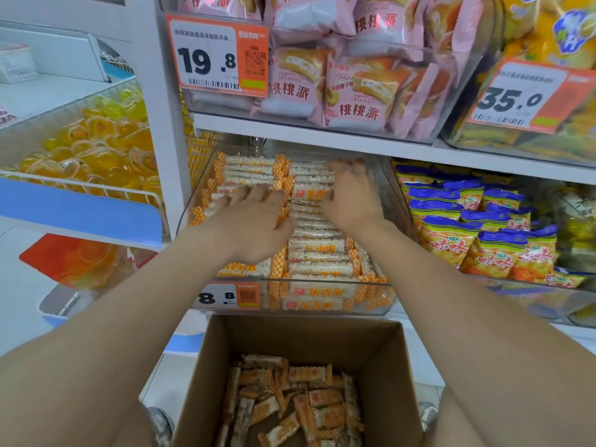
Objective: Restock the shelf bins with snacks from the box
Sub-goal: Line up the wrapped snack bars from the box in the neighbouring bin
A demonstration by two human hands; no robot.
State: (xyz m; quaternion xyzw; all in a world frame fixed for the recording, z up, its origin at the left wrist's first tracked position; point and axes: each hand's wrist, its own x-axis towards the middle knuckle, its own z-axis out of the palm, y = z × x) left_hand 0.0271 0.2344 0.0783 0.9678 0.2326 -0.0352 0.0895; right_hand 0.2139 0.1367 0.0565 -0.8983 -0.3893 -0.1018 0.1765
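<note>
Left hand (254, 217), right hand (351, 198): fingers spread flat on snack bars (316, 246) in clear bin (322, 300), gripping nothing. More bars loose in box (290, 337). Likely light, slippery-wrapped, crushable; pinch across long sides.

Both bare forearms are reaching toward 12 o'clock, left grip (258, 221) and right grip (351, 198) lying palm down, fingers straight and spread, side by side.
</note>
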